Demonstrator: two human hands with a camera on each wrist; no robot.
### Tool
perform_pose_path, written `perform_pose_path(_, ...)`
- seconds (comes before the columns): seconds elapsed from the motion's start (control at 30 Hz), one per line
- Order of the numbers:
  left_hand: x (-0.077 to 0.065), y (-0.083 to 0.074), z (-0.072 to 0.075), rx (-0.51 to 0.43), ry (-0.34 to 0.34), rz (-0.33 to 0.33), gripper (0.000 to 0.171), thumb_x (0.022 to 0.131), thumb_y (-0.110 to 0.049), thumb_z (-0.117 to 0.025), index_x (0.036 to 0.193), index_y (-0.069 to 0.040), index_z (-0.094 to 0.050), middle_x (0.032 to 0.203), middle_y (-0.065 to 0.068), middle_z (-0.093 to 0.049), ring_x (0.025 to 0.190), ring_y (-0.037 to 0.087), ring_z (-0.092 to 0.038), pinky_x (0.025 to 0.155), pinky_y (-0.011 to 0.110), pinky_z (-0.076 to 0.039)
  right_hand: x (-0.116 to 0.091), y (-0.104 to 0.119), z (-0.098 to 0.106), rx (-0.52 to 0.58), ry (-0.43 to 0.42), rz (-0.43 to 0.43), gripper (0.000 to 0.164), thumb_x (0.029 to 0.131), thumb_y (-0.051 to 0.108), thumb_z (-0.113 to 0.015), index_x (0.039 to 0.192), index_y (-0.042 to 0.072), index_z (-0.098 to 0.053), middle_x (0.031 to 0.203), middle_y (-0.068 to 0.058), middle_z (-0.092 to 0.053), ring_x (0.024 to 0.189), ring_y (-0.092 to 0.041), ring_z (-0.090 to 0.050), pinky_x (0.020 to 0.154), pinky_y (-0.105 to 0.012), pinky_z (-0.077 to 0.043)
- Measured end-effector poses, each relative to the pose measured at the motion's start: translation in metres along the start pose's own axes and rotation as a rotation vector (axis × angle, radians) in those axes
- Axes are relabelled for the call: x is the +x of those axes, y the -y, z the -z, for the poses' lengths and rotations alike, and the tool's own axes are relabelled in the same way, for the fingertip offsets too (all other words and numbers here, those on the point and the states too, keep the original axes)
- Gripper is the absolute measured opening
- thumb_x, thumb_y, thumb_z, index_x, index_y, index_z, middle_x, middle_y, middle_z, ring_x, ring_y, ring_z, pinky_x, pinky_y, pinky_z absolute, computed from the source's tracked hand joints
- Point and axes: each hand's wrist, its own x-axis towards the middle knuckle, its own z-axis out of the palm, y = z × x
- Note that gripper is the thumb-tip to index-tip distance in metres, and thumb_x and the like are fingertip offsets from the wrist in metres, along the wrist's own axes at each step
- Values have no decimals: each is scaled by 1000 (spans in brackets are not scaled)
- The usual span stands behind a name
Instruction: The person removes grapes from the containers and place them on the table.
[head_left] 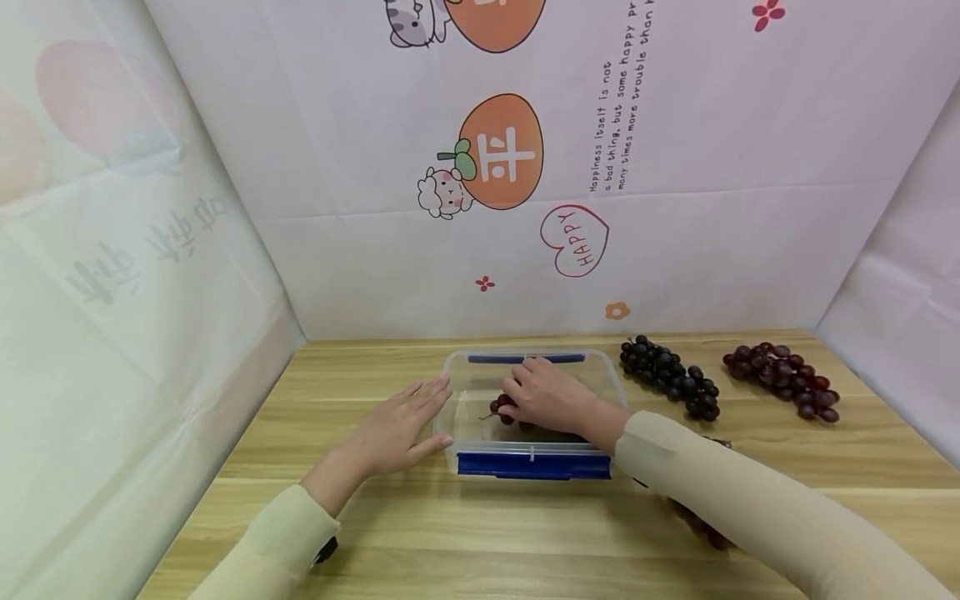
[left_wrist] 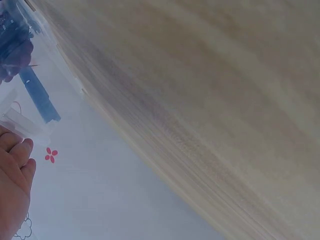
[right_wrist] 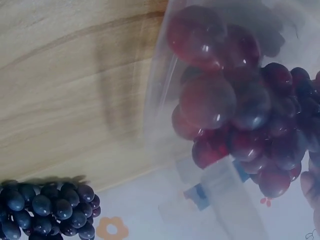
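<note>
A clear plastic box with blue latches (head_left: 534, 465) stands on the table. Inside it, my right hand (head_left: 555, 402) grips a bunch of dark red grapes (head_left: 504, 407), its stem poking out to the left. Through the box wall, the right wrist view shows this bunch (right_wrist: 245, 120) large, with fingers (right_wrist: 312, 187) at the right edge. My left hand (head_left: 397, 429) rests against the box's left side, fingers extended and thumb near the front corner. In the left wrist view, the left hand's fingers (left_wrist: 20, 152) lie at the box rim.
Right of the box lie a bunch of black grapes (head_left: 667, 377) and a bunch of red grapes (head_left: 782, 379). Another dark bunch (head_left: 701, 525) is partly hidden under my right sleeve. A printed white cloth (head_left: 360, 258) hangs behind the wooden table (head_left: 420, 533), with more cloth at both sides.
</note>
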Motion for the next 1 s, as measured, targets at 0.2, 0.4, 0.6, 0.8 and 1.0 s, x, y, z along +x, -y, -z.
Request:
perform_pose_path(0.2,1,0,1,1,-14,-14,71,102,-49,-40,150,3,-31,155,19,-27,143,29,-26,117,45,-20,-3,-7,0,-13,-123,5,39,91,42,-67,82,7,-54,71,-4,-51,60,-19,-48,57,-32,-47)
perform_pose_path(0.4,1,0,0,8,-15,-16,72,102,-49,-40,150,3,-30,155,19,-28,142,30,-27,117,45,-20,-7,-15,4,-24,-161,-4,40,89,43,-70,86,5,-59,75,-6,-54,64,-19,-53,59,-30,-51)
perform_pose_path(0.6,0,-1,1,5,-18,-18,72,102,-50,-39,149,3,-31,154,20,-28,142,31,-28,116,46,-22,-11,-26,12,-44,-196,-19,39,88,41,-70,85,4,-60,75,-6,-54,64,-20,-54,59,-31,-51)
perform_pose_path(0.8,1,-1,1,7,-30,-32,72,102,-50,-38,149,5,-32,153,21,-30,141,32,-30,115,49,-25,-18,-35,21,-18,-236,-35,39,94,41,-63,87,2,-62,74,-7,-55,62,-20,-53,53,-30,-50)
perform_pose_path(1.0,1,-2,2,-10,-10,-18,72,102,-49,-42,149,4,-32,154,20,-29,140,33,-31,115,48,-24,-21,-44,29,-34,-296,-27,49,104,42,-42,88,1,-63,75,-9,-57,62,-21,-52,54,-31,-48)
